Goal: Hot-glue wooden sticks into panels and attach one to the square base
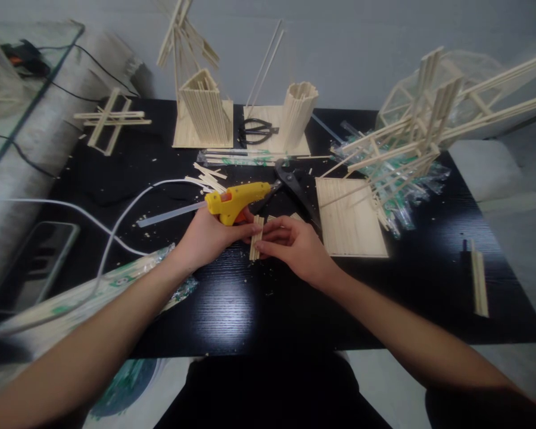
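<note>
My left hand point(212, 235) is closed around the handle of a yellow hot glue gun point(239, 199), whose nozzle points right and whose clear glue stick juts out to the left. Its thumb also presses on a small panel of short wooden sticks point(256, 243), lined up side by side. My right hand point(297, 244) pinches that same panel from the right with thumb and fingers. The fingers partly cover the panel's upper end. Just beyond my hands lie black-handled cutters point(295, 185).
Loose stick pieces point(208, 176) lie behind the glue gun. A square stick panel point(351, 220) sits right, beneath a wooden frame structure point(411, 134). Two stick towers point(205, 110) and black scissors point(256, 131) are at the back. A white cable point(111, 238) crosses the left, near bagged sticks point(120, 277).
</note>
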`<state>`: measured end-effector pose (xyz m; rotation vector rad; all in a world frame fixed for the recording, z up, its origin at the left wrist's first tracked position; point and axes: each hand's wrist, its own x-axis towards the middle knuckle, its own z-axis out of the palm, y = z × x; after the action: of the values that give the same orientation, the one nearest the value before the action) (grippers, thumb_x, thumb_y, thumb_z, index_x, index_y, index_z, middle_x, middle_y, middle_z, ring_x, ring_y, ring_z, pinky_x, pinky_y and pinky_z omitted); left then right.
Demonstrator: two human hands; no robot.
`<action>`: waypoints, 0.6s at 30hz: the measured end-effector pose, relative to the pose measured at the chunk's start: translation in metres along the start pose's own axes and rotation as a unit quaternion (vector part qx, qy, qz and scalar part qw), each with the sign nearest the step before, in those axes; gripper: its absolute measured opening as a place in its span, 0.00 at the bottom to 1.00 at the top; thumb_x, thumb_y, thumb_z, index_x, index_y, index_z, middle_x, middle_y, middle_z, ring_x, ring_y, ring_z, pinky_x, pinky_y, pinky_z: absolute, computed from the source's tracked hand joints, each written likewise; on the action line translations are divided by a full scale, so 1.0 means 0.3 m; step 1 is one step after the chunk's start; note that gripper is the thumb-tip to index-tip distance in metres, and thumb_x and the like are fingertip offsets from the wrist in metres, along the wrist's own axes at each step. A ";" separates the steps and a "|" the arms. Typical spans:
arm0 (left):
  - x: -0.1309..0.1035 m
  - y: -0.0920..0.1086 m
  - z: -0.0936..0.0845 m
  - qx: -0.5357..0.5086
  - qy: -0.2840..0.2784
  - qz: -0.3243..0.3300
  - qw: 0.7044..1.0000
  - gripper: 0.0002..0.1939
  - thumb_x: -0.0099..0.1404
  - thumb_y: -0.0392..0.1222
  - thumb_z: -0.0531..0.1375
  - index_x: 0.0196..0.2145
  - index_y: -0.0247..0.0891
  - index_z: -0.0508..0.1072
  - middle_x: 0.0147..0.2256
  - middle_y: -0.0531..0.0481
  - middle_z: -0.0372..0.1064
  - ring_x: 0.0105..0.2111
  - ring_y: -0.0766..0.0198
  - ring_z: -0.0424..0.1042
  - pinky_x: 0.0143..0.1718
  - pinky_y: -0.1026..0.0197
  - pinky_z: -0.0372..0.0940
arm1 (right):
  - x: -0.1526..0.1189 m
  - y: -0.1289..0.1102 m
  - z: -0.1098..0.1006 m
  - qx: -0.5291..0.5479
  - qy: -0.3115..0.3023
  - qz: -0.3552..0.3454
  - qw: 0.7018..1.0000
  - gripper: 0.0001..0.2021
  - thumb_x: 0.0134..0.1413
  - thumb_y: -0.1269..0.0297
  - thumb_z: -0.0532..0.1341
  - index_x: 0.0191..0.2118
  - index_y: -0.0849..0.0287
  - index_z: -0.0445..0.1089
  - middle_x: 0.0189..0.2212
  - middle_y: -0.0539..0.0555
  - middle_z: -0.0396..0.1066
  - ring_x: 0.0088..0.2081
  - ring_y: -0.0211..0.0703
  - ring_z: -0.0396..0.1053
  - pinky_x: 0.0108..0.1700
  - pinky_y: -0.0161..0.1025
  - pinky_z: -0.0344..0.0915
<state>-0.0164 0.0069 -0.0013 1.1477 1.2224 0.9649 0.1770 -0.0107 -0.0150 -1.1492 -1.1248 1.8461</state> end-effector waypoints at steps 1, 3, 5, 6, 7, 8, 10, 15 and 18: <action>-0.001 0.002 0.001 0.001 -0.001 -0.004 1.000 0.17 0.46 0.41 0.79 0.28 0.36 0.76 0.28 0.50 0.76 0.25 0.64 0.75 0.29 0.63 0.75 | 0.000 0.001 0.000 0.001 0.002 -0.001 1.000 0.21 0.41 0.55 0.79 0.37 0.56 0.72 0.32 0.51 0.81 0.35 0.45 0.81 0.45 0.48 0.81; -0.003 0.005 0.004 0.002 -0.003 -0.011 1.000 0.17 0.46 0.41 0.79 0.28 0.36 0.76 0.27 0.50 0.76 0.25 0.64 0.75 0.29 0.63 0.75 | 0.000 0.003 -0.001 0.001 0.002 -0.002 1.000 0.21 0.42 0.55 0.79 0.37 0.56 0.71 0.33 0.51 0.81 0.35 0.45 0.81 0.45 0.47 0.81; -0.004 0.005 0.006 0.003 -0.003 -0.013 1.000 0.16 0.47 0.41 0.79 0.28 0.36 0.77 0.27 0.50 0.76 0.25 0.64 0.76 0.29 0.63 0.75 | -0.003 0.004 0.000 -0.002 0.007 -0.005 1.000 0.22 0.42 0.56 0.79 0.40 0.55 0.70 0.32 0.50 0.80 0.35 0.46 0.82 0.45 0.48 0.81; -0.004 0.004 0.006 0.003 -0.002 -0.013 1.000 0.16 0.47 0.41 0.79 0.28 0.36 0.77 0.27 0.50 0.76 0.25 0.64 0.76 0.29 0.63 0.75 | -0.005 0.004 0.000 -0.005 0.012 -0.010 1.000 0.24 0.43 0.57 0.79 0.42 0.54 0.69 0.31 0.49 0.80 0.35 0.46 0.82 0.44 0.48 0.81; -0.005 0.002 0.006 0.001 -0.001 -0.012 1.000 0.16 0.46 0.41 0.79 0.29 0.36 0.77 0.27 0.50 0.76 0.25 0.64 0.76 0.29 0.63 0.75 | -0.008 0.004 0.001 -0.009 0.016 -0.017 1.000 0.26 0.44 0.58 0.78 0.45 0.52 0.67 0.31 0.48 0.79 0.35 0.47 0.82 0.44 0.48 0.81; -0.004 0.000 0.005 -0.001 -0.003 -0.012 1.000 0.16 0.46 0.41 0.79 0.29 0.36 0.77 0.28 0.50 0.77 0.25 0.64 0.76 0.29 0.63 0.75 | -0.011 0.003 0.003 -0.013 0.019 -0.027 0.999 0.28 0.45 0.59 0.78 0.49 0.51 0.66 0.30 0.47 0.79 0.35 0.47 0.82 0.44 0.48 0.81; -0.004 -0.004 0.002 -0.003 -0.008 -0.010 1.000 0.16 0.46 0.40 0.79 0.29 0.36 0.77 0.28 0.50 0.77 0.25 0.64 0.76 0.29 0.63 0.75 | -0.017 0.001 0.006 -0.024 0.015 -0.047 0.999 0.30 0.48 0.61 0.76 0.55 0.48 0.64 0.30 0.46 0.78 0.36 0.47 0.82 0.44 0.48 0.81; -0.006 0.001 -0.003 0.023 -0.004 -0.002 1.000 0.16 0.48 0.42 0.78 0.30 0.36 0.78 0.28 0.51 0.77 0.26 0.64 0.76 0.29 0.63 0.75 | -0.019 0.003 0.010 -0.042 0.001 -0.070 0.997 0.24 0.52 0.64 0.74 0.54 0.49 0.69 0.32 0.47 0.79 0.36 0.44 0.81 0.46 0.46 0.80; -0.008 0.007 -0.003 0.023 -0.014 -0.016 1.000 0.16 0.49 0.42 0.78 0.30 0.35 0.77 0.28 0.52 0.77 0.26 0.64 0.76 0.30 0.64 0.75 | -0.013 0.013 0.009 -0.040 -0.001 -0.082 0.996 0.23 0.51 0.63 0.74 0.52 0.50 0.71 0.32 0.47 0.79 0.36 0.43 0.81 0.45 0.45 0.80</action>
<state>-0.0175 0.0052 0.0012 1.1715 1.2429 0.8987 0.1757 -0.0165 -0.0167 -1.0649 -1.2650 1.6910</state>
